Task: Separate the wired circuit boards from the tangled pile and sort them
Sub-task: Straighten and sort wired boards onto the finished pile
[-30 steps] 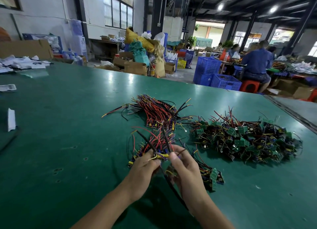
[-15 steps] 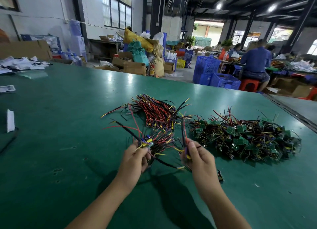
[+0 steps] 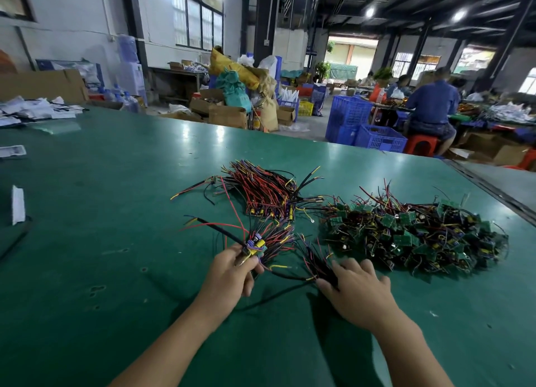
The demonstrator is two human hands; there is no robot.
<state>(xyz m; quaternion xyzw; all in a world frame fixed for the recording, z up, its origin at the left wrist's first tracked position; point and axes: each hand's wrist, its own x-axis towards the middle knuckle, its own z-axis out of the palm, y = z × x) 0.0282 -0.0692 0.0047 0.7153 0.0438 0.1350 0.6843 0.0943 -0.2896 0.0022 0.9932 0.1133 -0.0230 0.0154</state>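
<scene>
A tangled pile of green circuit boards [image 3: 412,236] with red, black and yellow wires lies right of centre on the green table [image 3: 87,256]. Behind it to the left lies a sorted bundle of wired boards [image 3: 266,192], wires fanned out. My left hand [image 3: 229,273] is shut on a small bunch of wired boards [image 3: 256,246], its wires sticking up and left. My right hand [image 3: 356,291] lies palm down on the table over a clump of black and red wires [image 3: 319,263]; whether its fingers grip the wires is hidden.
White paper scraps [image 3: 18,204] lie at the table's left edge, and papers [image 3: 32,109] at the far left corner. Beyond the far edge stand blue crates [image 3: 380,137], cardboard boxes [image 3: 227,115] and a seated person in blue [image 3: 432,105]. A metal rail [image 3: 493,192] borders the table on the right.
My hands have drawn apart. The left stays raised with its bunch; the right has dropped to the table with its clump of wires, nearer the tangled pile.
</scene>
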